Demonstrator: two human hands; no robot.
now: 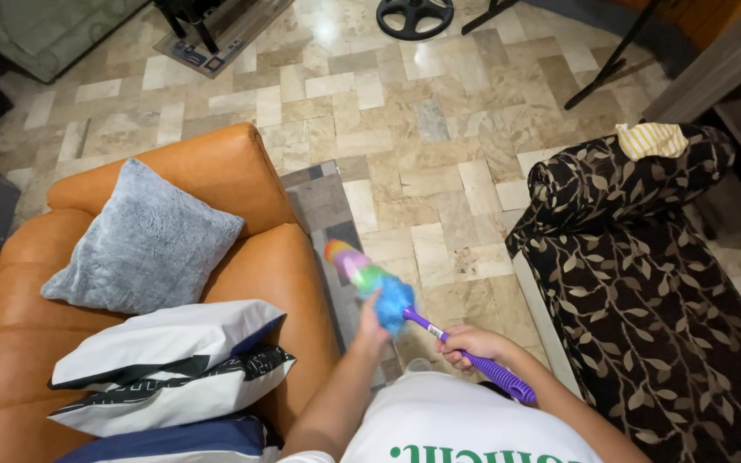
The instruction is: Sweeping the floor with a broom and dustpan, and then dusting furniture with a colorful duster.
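Above an orange sofa [276, 274] stacked with cushions [143, 236]: left hand [372, 315] pressed against a rainbow duster [370, 283], grip not discernible; right hand [471, 345] closed around its purple handle [499, 375]. Right, a leaf-patterned chair [645, 291].

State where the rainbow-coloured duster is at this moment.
In the head view, the duster sits low at centre, between the orange sofa and the leaf-patterned chair. The right hand grips its purple handle; the left hand touches its fluffy head.
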